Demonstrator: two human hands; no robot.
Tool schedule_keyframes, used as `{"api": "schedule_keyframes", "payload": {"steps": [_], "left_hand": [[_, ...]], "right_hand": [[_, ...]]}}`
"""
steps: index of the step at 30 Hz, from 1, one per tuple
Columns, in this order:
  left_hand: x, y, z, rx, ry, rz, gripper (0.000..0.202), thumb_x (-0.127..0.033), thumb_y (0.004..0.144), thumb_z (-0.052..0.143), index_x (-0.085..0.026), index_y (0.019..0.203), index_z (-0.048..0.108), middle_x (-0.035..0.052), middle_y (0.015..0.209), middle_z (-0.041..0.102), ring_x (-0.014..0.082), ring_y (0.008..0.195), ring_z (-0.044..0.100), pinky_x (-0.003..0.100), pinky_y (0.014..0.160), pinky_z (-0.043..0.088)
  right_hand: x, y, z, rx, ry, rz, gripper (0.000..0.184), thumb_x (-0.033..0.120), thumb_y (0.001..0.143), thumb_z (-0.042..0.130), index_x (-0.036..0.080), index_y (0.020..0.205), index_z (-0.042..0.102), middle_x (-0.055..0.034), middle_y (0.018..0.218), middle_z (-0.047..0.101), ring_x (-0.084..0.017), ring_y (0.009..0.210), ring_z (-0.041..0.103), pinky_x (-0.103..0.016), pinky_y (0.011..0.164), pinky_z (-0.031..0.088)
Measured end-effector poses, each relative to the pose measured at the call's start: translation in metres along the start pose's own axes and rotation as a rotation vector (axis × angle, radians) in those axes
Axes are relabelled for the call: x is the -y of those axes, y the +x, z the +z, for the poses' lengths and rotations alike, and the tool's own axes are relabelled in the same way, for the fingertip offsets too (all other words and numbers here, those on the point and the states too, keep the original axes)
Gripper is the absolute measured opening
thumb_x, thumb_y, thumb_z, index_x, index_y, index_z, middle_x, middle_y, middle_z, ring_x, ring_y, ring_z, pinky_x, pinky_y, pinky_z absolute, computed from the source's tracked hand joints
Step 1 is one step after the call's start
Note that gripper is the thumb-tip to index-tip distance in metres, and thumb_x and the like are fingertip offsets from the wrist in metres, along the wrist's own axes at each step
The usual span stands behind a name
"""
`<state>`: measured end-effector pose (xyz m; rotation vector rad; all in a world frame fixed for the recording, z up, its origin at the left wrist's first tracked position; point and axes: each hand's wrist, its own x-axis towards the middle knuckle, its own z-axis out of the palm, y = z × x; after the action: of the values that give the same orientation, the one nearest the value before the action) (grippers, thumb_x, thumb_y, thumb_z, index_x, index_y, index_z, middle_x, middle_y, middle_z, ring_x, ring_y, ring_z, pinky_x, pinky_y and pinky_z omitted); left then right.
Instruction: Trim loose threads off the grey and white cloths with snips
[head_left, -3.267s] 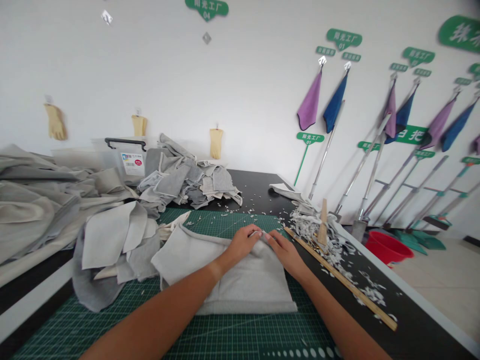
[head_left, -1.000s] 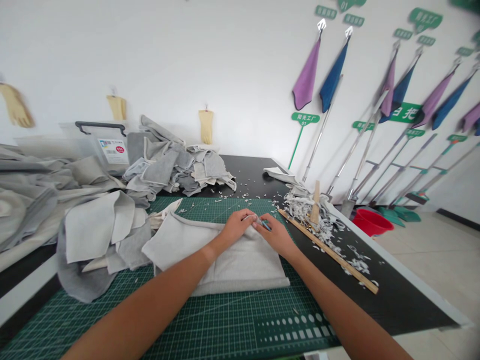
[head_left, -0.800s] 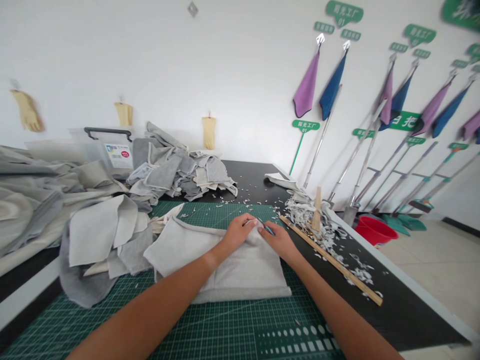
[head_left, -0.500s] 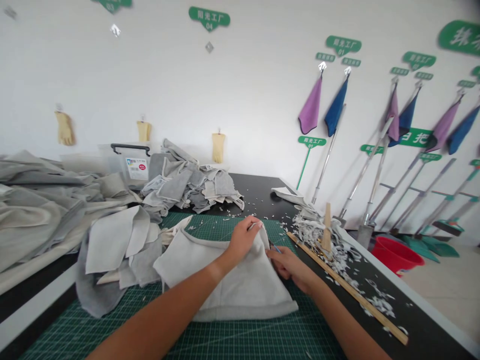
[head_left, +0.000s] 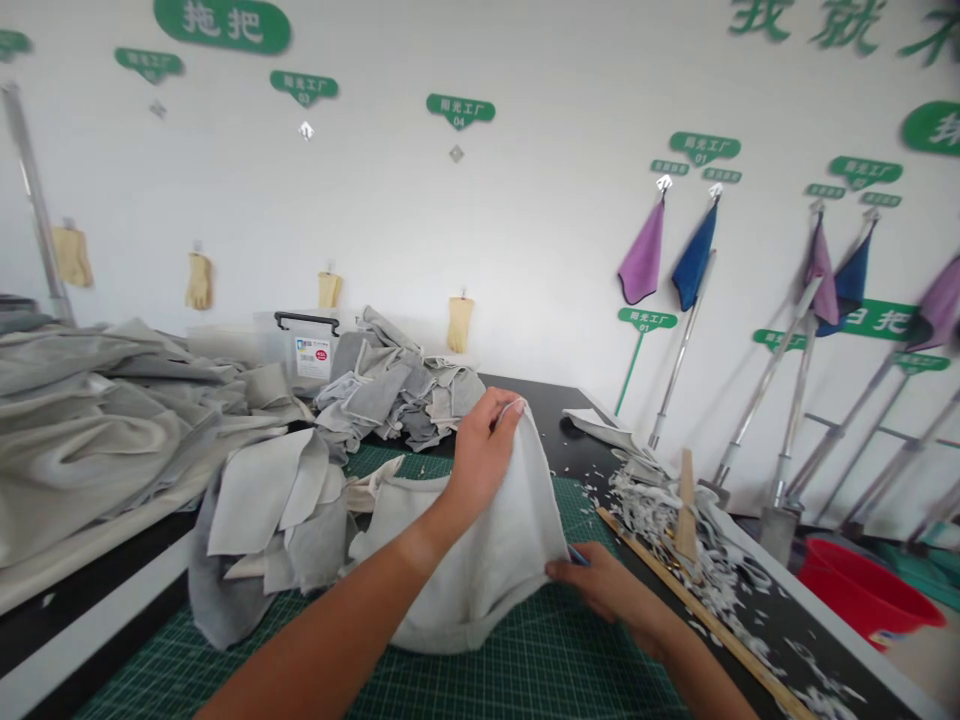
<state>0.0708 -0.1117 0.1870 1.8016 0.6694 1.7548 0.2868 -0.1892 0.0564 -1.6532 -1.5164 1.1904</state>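
Observation:
My left hand is closed on the top corner of a light grey cloth and holds it lifted above the green cutting mat. The cloth hangs down from that hand, its lower fold resting on the mat. My right hand sits low on the mat at the cloth's lower right edge, fingers pinched on the fabric, with a thin blue tool showing between them.
A heap of grey cloth pieces lies left of the mat and another pile behind it, beside a clear bin. A wooden ruler and fabric scraps lie at right. A red basin stands on the floor.
My left hand has lifted the cloth's far corner up off the mat. My right hand slid back and down along the right edge. The view tilted upward.

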Motion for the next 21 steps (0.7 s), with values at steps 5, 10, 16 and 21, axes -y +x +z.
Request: {"api": "schedule_keyframes", "payload": {"steps": [5,10,16,21], "left_hand": [[-0.024,0.016,-0.024,-0.022,0.045,0.037,0.023,-0.04,0.097,0.051,-0.021,0.095,0.062,-0.005,0.061,0.05,0.011,0.056,0.044,0.023,0.057,0.034],[-0.056,0.025,-0.052,-0.016,0.058,0.085,0.02,-0.04,0.096,0.054,-0.021,0.097,0.063,-0.0067,0.055,0.037,0.0092,0.05,0.034,0.022,0.05,0.026],[-0.106,0.03,-0.084,-0.073,-0.059,0.143,0.021,-0.042,0.093,0.061,-0.021,0.096,0.063,-0.0033,0.062,0.048,0.0091,0.053,0.043,0.019,0.048,0.031],[-0.146,0.021,-0.104,-0.175,-0.072,0.198,0.023,-0.044,0.096,0.058,-0.022,0.103,0.062,-0.002,0.072,0.051,0.0082,0.059,0.048,0.017,0.052,0.034]], "right_hand": [[0.003,0.01,-0.016,-0.216,0.082,-0.044,0.035,0.054,0.073,0.066,0.021,0.069,0.053,0.0104,0.035,0.028,-0.007,0.029,0.023,-0.023,0.034,0.011],[0.033,-0.011,-0.048,-0.367,0.404,-0.208,0.053,0.05,0.08,0.069,0.024,0.058,0.029,0.0104,0.045,0.022,-0.005,0.036,0.02,-0.023,0.037,0.012],[0.109,-0.075,-0.071,-0.51,0.623,-0.486,0.034,0.035,0.085,0.071,0.023,0.069,0.043,0.0089,0.059,0.016,-0.007,0.044,0.012,-0.027,0.04,0.008],[0.156,-0.125,-0.069,-0.606,0.636,-0.69,0.039,0.029,0.089,0.068,0.026,0.064,0.038,0.0068,0.062,0.01,-0.012,0.049,0.003,-0.032,0.038,0.009]]}}
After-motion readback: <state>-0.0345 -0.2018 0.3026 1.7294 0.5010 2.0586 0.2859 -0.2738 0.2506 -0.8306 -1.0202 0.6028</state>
